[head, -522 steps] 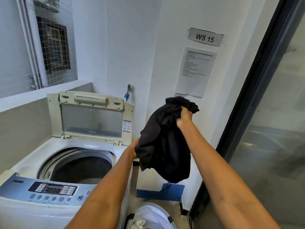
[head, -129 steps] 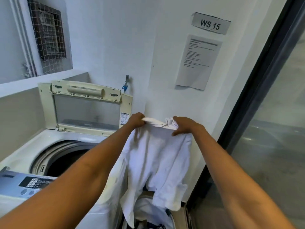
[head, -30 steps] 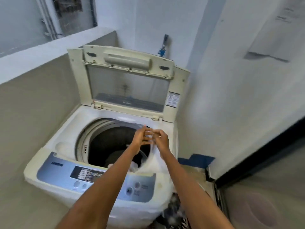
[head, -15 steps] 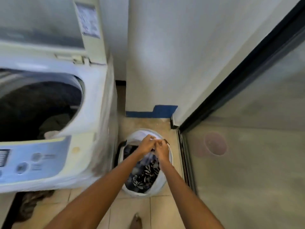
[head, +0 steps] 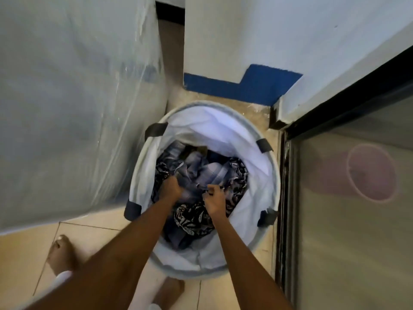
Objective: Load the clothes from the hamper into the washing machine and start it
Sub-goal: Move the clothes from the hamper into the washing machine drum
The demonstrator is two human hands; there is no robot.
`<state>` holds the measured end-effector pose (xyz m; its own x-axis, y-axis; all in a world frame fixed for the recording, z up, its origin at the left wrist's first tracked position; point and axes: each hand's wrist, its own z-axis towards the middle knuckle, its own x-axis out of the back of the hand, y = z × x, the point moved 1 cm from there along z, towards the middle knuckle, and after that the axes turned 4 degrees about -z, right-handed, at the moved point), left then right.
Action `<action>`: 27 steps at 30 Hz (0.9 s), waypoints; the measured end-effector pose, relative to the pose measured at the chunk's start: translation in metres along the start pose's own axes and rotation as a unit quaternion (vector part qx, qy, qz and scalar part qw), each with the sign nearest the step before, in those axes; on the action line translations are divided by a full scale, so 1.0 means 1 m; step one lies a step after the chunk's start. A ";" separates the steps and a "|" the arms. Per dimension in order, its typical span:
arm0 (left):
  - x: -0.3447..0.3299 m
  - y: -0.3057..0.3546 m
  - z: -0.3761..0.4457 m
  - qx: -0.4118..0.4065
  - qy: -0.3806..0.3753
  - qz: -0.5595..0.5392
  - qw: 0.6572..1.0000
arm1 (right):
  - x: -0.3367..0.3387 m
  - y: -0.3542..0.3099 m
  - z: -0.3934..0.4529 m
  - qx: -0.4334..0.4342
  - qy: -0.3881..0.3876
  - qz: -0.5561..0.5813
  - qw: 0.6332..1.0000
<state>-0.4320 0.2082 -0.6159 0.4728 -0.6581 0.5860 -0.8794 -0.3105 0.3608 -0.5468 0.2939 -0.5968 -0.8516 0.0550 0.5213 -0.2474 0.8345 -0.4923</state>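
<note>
head view, looking straight down. hamper [head: 263,175], round, white liner, dark strap tabs on the rim, stands on the tiled floor [head: 26,247] just beside the washing machine [head: 67,97], whose plastic-wrapped side fills the 9 to 11 o'clock part of the frame. clothes [head: 201,171] lie in the bottom of the hamper: a pale blue checked piece on top, a black-and-white patterned piece around and under it. both arms reach down into the hamper from 6 o'clock. left hand [head: 171,189]: fingers curled, grip closed on the blue checked fabric at its 9 o'clock edge. right hand [head: 215,201]: fingers bent, pinching fabric toward 3 o'clock of the pile; motion blur, exact piece unclear. bare feet [head: 61,251] at 7 o'clock on the floor. blue painted strip [head: 257,86] along the wall base at 12 o'clock. dark door frame [head: 288,198] with glass at 3 o'clock.
</note>
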 end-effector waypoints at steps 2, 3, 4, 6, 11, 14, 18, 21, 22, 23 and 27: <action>-0.001 -0.003 -0.002 0.013 0.036 0.011 0.999 | -0.008 0.001 0.000 -0.004 -0.012 -0.004 1.000; -0.002 -0.002 -0.006 0.004 0.052 0.018 0.998 | -0.008 -0.001 -0.004 -0.004 -0.015 -0.006 1.000; 0.001 0.000 -0.011 -0.007 0.059 0.021 0.998 | -0.008 -0.004 -0.007 -0.001 -0.016 -0.007 1.000; 0.004 0.005 -0.015 -0.003 0.044 -0.022 0.999 | -0.002 -0.012 -0.018 0.002 -0.012 -0.013 1.000; 0.009 0.004 -0.011 0.044 -0.038 -0.139 0.989 | 0.005 -0.028 -0.026 0.020 -0.014 -0.009 1.000; 0.004 -0.013 -0.008 0.018 -0.116 -0.102 0.988 | -0.002 -0.022 -0.020 0.034 -0.007 -0.010 0.999; 0.010 -0.022 -0.026 -0.112 -0.039 0.134 0.984 | -0.005 -0.010 -0.034 0.031 0.002 0.005 0.999; 0.026 -0.011 -0.055 -0.120 -0.051 0.010 0.991 | 0.007 -0.013 -0.065 0.020 0.019 0.018 0.999; 0.036 0.001 -0.068 -0.103 -0.037 -0.074 0.991 | 0.014 -0.016 -0.077 0.019 0.020 0.018 0.999; 0.046 0.015 -0.083 -0.079 -0.006 -0.166 0.983 | 0.021 -0.021 -0.088 0.019 0.021 0.015 0.999; 0.105 0.086 -0.150 -0.022 0.044 -0.443 0.895 | 0.067 -0.059 -0.146 0.045 0.047 0.058 0.996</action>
<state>-0.4498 0.2157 -0.4144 0.9878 -0.1101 0.1102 -0.1555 -0.6552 0.7392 -0.5216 0.3286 -0.4311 -0.8307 0.2032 0.5183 -0.1943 0.7667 -0.6119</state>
